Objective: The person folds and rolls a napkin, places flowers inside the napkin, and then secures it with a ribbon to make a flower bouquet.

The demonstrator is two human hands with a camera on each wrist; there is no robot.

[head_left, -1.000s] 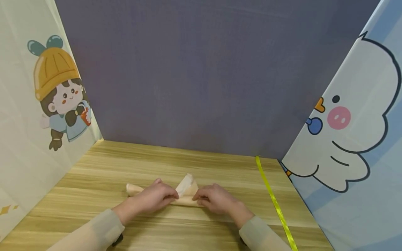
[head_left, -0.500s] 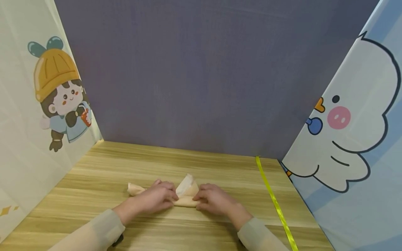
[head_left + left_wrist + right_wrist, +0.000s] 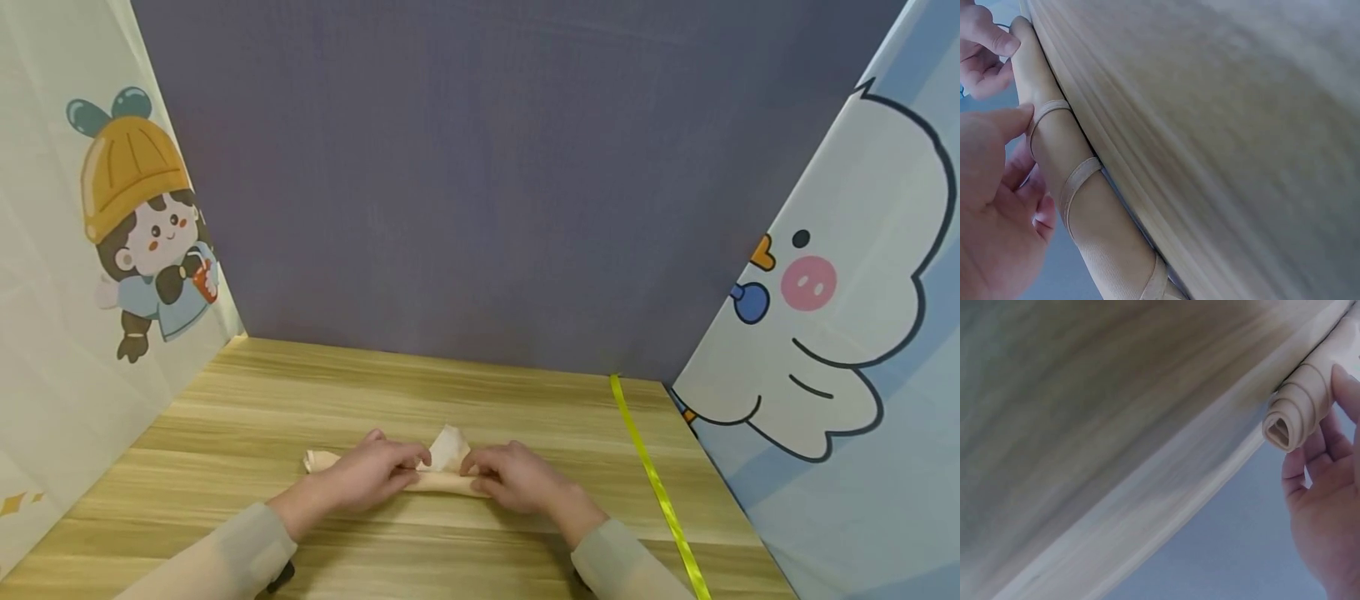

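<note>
A beige cloth (image 3: 447, 482), rolled into a long tube, lies crosswise on the wooden table. Behind the tube a pale pointed flap (image 3: 450, 448) of it is still unrolled. My left hand (image 3: 371, 473) pinches the tube left of the flap, thumb on the near side; the tube's left end pokes out past that hand. On the other side of the flap, my right hand (image 3: 521, 477) holds the tube between thumb and fingers. Slanting wrapped edges show along the roll (image 3: 1094, 212) in the left wrist view. In the right wrist view the coiled end (image 3: 1280, 432) is hollow.
A yellow strip (image 3: 660, 492) runs front to back along the table's right side. A dark grey panel (image 3: 450, 183) stands at the back. Cartoon-printed sheets flank the table, a pale one (image 3: 45, 350) on the left and a blue-and-white one (image 3: 847, 400) on the right.
The flap has shrunk and dropped lower as more cloth has been wound into the tube. My fingers have shifted their hold slightly; both arms stay nearly in place.
</note>
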